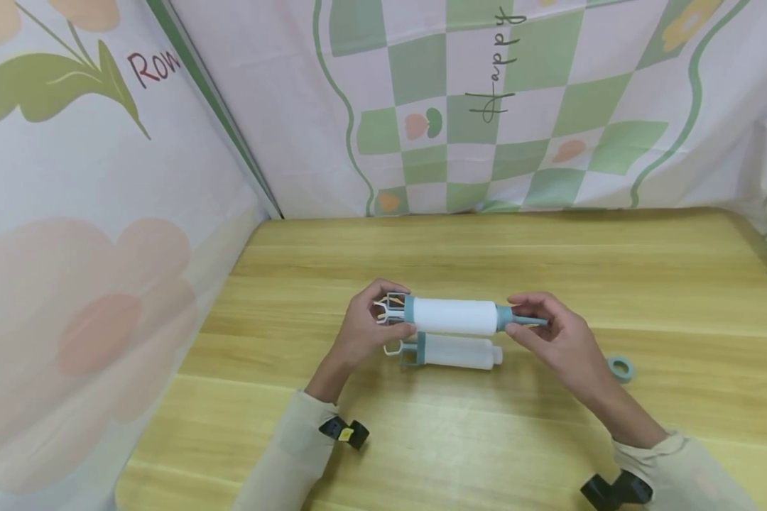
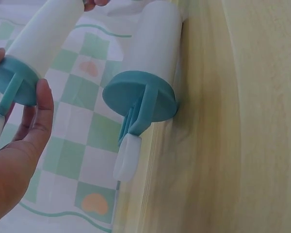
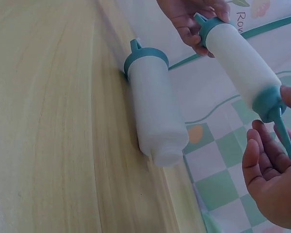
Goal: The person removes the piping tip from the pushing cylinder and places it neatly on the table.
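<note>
A white piping syringe (image 1: 454,315) with a teal collar and handle at one end and a teal tapered nozzle (image 3: 280,127) at the other is held level above the table. My left hand (image 1: 361,328) grips it at the collar and handle end. At the opposite end my right hand (image 1: 565,345) has its thumb on the teal nozzle base, with the fingers curled about the nozzle. Just below lies a second white syringe (image 3: 155,102) with a teal collar and a white plunger handle (image 2: 127,158). Its bare white neck (image 3: 167,156) carries no nozzle.
A teal ring (image 1: 621,369) lies on the wooden table (image 1: 447,440), right of my right wrist. Patterned cloth (image 1: 473,163) hangs behind the table's far edge, and more floral cloth (image 1: 89,284) borders the left side.
</note>
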`<move>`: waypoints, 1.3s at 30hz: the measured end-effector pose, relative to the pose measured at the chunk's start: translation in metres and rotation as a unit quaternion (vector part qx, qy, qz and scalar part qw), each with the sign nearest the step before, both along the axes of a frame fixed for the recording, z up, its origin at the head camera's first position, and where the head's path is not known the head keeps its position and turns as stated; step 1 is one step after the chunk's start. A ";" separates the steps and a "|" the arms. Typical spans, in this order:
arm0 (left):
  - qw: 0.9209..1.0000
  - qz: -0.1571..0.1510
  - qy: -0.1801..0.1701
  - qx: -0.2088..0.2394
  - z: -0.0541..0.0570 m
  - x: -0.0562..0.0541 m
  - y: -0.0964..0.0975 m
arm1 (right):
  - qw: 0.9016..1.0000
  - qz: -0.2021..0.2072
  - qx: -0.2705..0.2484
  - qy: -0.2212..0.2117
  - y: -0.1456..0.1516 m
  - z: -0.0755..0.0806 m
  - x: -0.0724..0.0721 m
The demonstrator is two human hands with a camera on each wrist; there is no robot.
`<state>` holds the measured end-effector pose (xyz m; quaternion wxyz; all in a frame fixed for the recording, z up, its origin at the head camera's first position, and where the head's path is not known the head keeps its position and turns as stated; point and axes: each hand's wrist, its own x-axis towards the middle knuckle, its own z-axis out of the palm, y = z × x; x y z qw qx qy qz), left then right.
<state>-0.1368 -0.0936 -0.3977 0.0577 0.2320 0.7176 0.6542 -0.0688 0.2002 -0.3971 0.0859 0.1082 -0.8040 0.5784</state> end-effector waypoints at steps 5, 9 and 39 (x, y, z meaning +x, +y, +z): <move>1.000 -0.003 -0.002 0.004 0.000 0.000 0.001 | 1.000 -0.012 0.023 -0.017 0.000 0.002 -0.001; 1.000 -0.007 -0.003 0.005 0.000 0.000 0.001 | 0.999 -0.024 0.034 -0.034 0.000 0.003 -0.001; 1.000 -0.009 0.009 0.002 0.000 0.001 0.000 | 1.000 -0.004 0.007 -0.023 0.000 0.000 0.001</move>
